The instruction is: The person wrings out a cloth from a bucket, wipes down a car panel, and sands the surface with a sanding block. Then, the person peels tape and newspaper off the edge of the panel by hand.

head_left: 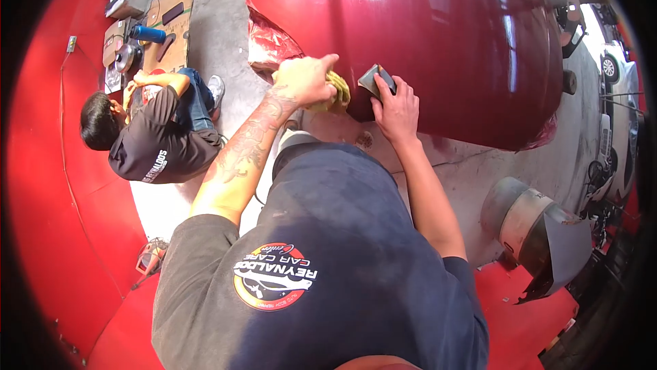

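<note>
My left hand (304, 83) is closed around a crumpled yellow-green cloth (338, 92), with one finger sticking out toward the panel. The cloth is at the near edge of a glossy dark-red car body panel (431, 35). Just to the right, my right hand (398, 111) grips a small grey and black sanding block (376, 83), its fingers curled over one side. The block is against the panel close to its near edge; whether it presses on the surface I cannot tell. Crinkled masking film (270, 43) covers the panel's left corner.
A person (161, 124) in a dark shirt sits low at the left, beside a wooden board (179, 28) bearing a blue bottle (147, 33) and a phone. Loose curved car panels (530, 223) stand on the floor at right. A white car (611, 65) is farther right.
</note>
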`<state>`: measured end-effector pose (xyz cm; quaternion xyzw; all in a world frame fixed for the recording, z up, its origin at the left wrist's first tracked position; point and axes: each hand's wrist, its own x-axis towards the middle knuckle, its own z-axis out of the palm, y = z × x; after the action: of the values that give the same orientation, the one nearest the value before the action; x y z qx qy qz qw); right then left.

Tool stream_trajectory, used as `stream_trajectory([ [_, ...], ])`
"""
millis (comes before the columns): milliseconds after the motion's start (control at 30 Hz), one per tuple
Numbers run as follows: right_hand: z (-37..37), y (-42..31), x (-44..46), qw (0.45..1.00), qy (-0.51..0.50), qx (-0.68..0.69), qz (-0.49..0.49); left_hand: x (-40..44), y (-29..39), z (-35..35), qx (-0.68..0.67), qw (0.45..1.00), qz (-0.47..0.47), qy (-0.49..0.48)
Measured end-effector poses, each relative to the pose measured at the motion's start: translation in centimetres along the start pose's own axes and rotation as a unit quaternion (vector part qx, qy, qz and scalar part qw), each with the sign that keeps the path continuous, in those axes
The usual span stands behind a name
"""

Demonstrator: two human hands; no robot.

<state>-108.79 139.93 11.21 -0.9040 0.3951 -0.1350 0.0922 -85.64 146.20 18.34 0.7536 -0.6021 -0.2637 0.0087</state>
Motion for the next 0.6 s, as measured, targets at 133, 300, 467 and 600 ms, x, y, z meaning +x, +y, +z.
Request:
stream_trajectory([
  [133,0.8,-0.7,0.9,0.998,0.016,-0.055,-0.027,0.6,-3.1,-2.0,-0.089,0.963,-0.048,0.248],
  [300,1.9,-1.2,2.6,0.995,0.035,-0.088,-0.023,6.7,-6.2,1.4,-0.083,0.97,0.054,0.223],
  [467,1.6,-1.9,6.8,0.995,0.022,-0.095,-0.025,8.2,-5.7,2.1,0.081,0.992,0.025,0.097],
  [600,1.0,-0.4,0.4,0.993,0.013,-0.103,-0.055,8.8,-6.5,2.1,0.081,0.993,0.045,0.072],
])
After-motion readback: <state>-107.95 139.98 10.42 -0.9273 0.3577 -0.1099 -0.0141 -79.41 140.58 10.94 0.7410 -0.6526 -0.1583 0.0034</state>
